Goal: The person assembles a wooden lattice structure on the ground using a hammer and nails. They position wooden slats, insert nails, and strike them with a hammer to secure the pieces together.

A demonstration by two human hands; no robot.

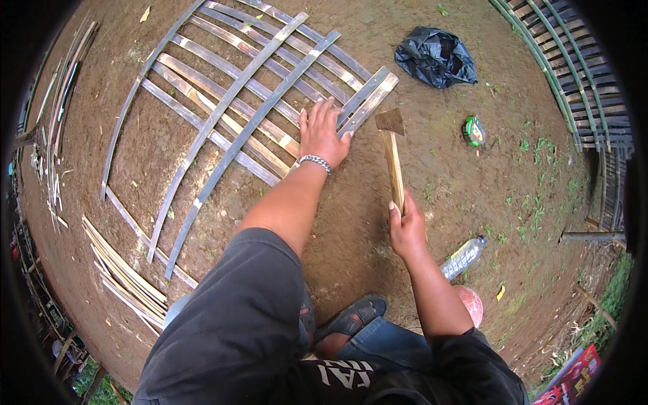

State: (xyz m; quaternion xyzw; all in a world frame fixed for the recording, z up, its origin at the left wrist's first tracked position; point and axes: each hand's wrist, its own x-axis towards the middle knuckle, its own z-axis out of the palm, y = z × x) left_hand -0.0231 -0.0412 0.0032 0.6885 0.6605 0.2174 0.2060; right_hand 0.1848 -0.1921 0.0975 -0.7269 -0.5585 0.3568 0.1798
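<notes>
Bare dirt ground (378, 223), bamboo lattice (256, 101) flat on it. Left hand (322, 133) spread open, pressing lattice corner. Right hand (406, 229) closed on hammer (392, 152), head raised beside slat ends. Looks like nailing step; strike needs aim clear of fingers.

Place: outdoor work yard, basically a bamboo craft spot set up right on bare dirt, no bench or floor anywhere.
Ground: packed brown soil (378, 223) with little tufts of grass (540, 209) poking through on the right.
Main giveaway: a half-built lattice of split bamboo slats (236, 108) lying flat on the dirt.
Stock: loose bamboo strips (125, 273) piled at the lower left, more along the left edge.
Finished stuff: another slatted panel (580, 74) at the upper right.
Tools: a wooden-handled hatchet (393, 158) and a green tape measure (474, 131).
</notes>
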